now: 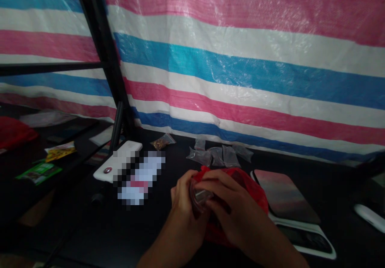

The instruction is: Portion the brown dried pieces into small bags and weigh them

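At the front middle of the black table, my left hand is closed round the side of a small clear plastic bag. My right hand curves over from the other side, its fingers pinching the bag's edge. Whether anything is inside it I cannot tell. A red plastic bag lies beneath and behind both hands, partly covered by them. Just beyond it are several clear little bags, lying flat. A small bag of brown pieces rests farther left.
To the right is a kitchen scale with a metal plate; a white object lies beyond it. On the left are a white device and a pixelated flat item. Green and yellow packets lie past a black post.
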The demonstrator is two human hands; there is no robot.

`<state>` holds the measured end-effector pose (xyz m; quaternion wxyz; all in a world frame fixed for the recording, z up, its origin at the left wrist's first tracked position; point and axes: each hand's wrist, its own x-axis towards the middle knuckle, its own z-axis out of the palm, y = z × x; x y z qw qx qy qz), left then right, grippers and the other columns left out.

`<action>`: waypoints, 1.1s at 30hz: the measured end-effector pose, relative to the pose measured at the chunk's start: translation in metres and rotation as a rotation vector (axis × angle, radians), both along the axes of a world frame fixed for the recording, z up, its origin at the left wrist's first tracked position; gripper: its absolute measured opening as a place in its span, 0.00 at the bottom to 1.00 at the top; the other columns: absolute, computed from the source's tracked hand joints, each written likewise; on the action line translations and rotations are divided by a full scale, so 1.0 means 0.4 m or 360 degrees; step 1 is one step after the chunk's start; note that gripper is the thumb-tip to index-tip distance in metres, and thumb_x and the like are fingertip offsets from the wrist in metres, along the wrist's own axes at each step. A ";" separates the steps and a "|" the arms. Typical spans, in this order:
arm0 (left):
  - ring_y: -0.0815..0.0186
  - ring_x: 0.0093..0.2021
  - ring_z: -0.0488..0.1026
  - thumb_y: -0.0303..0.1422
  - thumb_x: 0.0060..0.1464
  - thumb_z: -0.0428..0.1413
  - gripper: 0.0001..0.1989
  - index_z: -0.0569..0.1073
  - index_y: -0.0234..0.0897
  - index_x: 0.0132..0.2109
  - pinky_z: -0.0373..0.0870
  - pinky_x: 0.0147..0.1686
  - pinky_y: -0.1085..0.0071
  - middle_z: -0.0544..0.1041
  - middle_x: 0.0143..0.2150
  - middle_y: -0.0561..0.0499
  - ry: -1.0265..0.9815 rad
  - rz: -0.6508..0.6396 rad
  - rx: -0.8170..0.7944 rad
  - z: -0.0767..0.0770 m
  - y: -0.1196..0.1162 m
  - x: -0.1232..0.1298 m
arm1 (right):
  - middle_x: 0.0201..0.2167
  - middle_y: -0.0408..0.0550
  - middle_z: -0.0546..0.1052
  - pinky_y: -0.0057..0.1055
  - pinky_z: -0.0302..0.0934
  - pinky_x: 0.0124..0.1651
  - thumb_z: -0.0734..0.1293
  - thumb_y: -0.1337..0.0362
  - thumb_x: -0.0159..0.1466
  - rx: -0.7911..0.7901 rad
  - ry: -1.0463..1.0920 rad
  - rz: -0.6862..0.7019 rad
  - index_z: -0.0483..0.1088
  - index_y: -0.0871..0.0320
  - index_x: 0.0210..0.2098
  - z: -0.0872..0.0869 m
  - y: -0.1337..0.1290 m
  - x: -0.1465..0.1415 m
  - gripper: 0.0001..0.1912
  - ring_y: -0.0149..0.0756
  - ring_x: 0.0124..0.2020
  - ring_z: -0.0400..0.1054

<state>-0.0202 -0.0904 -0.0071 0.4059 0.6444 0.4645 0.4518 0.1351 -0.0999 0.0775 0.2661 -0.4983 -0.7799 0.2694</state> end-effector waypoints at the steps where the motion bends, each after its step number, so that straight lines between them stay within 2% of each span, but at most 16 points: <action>1: 0.55 0.59 0.70 0.24 0.55 0.55 0.32 0.58 0.44 0.64 0.70 0.56 0.56 0.68 0.61 0.41 -0.0059 -0.0028 -0.0036 -0.001 0.001 -0.002 | 0.58 0.41 0.72 0.35 0.59 0.64 0.64 0.73 0.67 -0.0031 0.0000 -0.0019 0.72 0.41 0.57 -0.001 0.000 0.000 0.25 0.37 0.60 0.66; 4: 0.57 0.53 0.73 0.24 0.55 0.54 0.31 0.56 0.43 0.64 0.73 0.51 0.59 0.70 0.55 0.42 -0.0202 -0.0090 -0.0164 -0.006 0.007 -0.008 | 0.56 0.41 0.73 0.35 0.61 0.61 0.68 0.68 0.66 -0.0143 -0.0004 -0.0061 0.72 0.40 0.57 0.001 0.000 -0.004 0.23 0.37 0.57 0.69; 6: 0.57 0.53 0.73 0.24 0.54 0.54 0.30 0.56 0.43 0.62 0.73 0.51 0.58 0.70 0.54 0.43 -0.0209 -0.0068 -0.0191 -0.013 0.013 -0.012 | 0.55 0.41 0.74 0.35 0.62 0.61 0.68 0.66 0.67 -0.0185 -0.0010 -0.0053 0.72 0.41 0.57 0.003 0.000 -0.009 0.21 0.38 0.56 0.69; 10: 0.55 0.59 0.68 0.22 0.52 0.53 0.29 0.58 0.43 0.60 0.69 0.55 0.55 0.66 0.58 0.42 -0.0082 -0.0016 -0.0050 -0.033 0.018 -0.017 | 0.54 0.40 0.75 0.36 0.59 0.63 0.67 0.68 0.67 -0.0204 0.0065 -0.0030 0.73 0.42 0.54 0.004 -0.003 -0.022 0.19 0.37 0.57 0.68; 13: 0.55 0.57 0.68 0.20 0.50 0.53 0.30 0.60 0.43 0.60 0.69 0.54 0.54 0.66 0.57 0.42 0.0056 0.0006 0.0103 -0.041 0.016 -0.020 | 0.52 0.40 0.75 0.33 0.60 0.60 0.67 0.72 0.64 -0.0224 0.0189 -0.0055 0.73 0.45 0.52 0.003 -0.007 -0.032 0.19 0.35 0.55 0.69; 18: 0.55 0.48 0.70 0.19 0.47 0.54 0.23 0.68 0.41 0.51 0.70 0.46 0.58 0.72 0.48 0.46 0.0371 0.0146 0.0154 -0.004 0.017 -0.027 | 0.45 0.40 0.76 0.30 0.64 0.51 0.67 0.75 0.60 -0.0206 0.0256 -0.0112 0.71 0.50 0.45 -0.005 -0.003 -0.036 0.17 0.33 0.46 0.71; 20: 0.55 0.48 0.70 0.18 0.49 0.53 0.20 0.71 0.42 0.47 0.68 0.46 0.58 0.74 0.46 0.48 0.0483 0.0114 0.0223 0.015 0.020 -0.032 | 0.45 0.40 0.75 0.29 0.64 0.52 0.67 0.76 0.59 -0.0132 0.0240 -0.0113 0.71 0.50 0.45 -0.010 0.001 -0.034 0.18 0.32 0.46 0.71; 23: 0.54 0.50 0.71 0.20 0.53 0.53 0.19 0.73 0.43 0.50 0.67 0.49 0.56 0.76 0.48 0.48 0.0578 0.0040 0.0374 0.029 0.027 -0.041 | 0.48 0.41 0.74 0.30 0.62 0.58 0.65 0.77 0.60 -0.0025 0.0179 -0.0079 0.73 0.50 0.44 -0.019 0.006 -0.033 0.18 0.33 0.51 0.70; 27: 0.53 0.51 0.71 0.24 0.57 0.54 0.18 0.73 0.44 0.53 0.68 0.48 0.57 0.76 0.49 0.47 0.0615 0.0020 0.0430 0.025 0.031 -0.053 | 0.55 0.44 0.73 0.33 0.59 0.63 0.65 0.75 0.64 0.0072 0.0081 -0.0059 0.74 0.48 0.49 -0.020 0.009 -0.026 0.19 0.35 0.57 0.67; 29: 0.54 0.50 0.71 0.27 0.59 0.54 0.14 0.73 0.44 0.51 0.68 0.47 0.57 0.76 0.48 0.46 0.0581 0.0044 0.0421 0.027 0.029 -0.056 | 0.54 0.44 0.74 0.35 0.61 0.62 0.66 0.71 0.65 0.0122 0.0069 -0.0117 0.74 0.47 0.49 -0.009 0.008 -0.010 0.16 0.37 0.56 0.69; 31: 0.55 0.46 0.72 0.32 0.62 0.53 0.07 0.72 0.43 0.47 0.68 0.45 0.59 0.76 0.44 0.47 0.0530 0.0096 0.0370 0.035 0.025 -0.055 | 0.51 0.44 0.76 0.36 0.64 0.58 0.67 0.67 0.66 0.0079 0.0081 -0.0206 0.72 0.47 0.50 0.008 0.005 0.017 0.14 0.38 0.53 0.71; 33: 0.57 0.41 0.73 0.36 0.64 0.51 0.06 0.71 0.42 0.42 0.68 0.42 0.62 0.76 0.39 0.48 0.0475 0.0186 0.0252 0.047 0.020 -0.052 | 0.49 0.44 0.77 0.36 0.66 0.55 0.67 0.66 0.66 -0.0091 0.0054 -0.0240 0.71 0.48 0.51 0.023 -0.003 0.049 0.14 0.39 0.51 0.72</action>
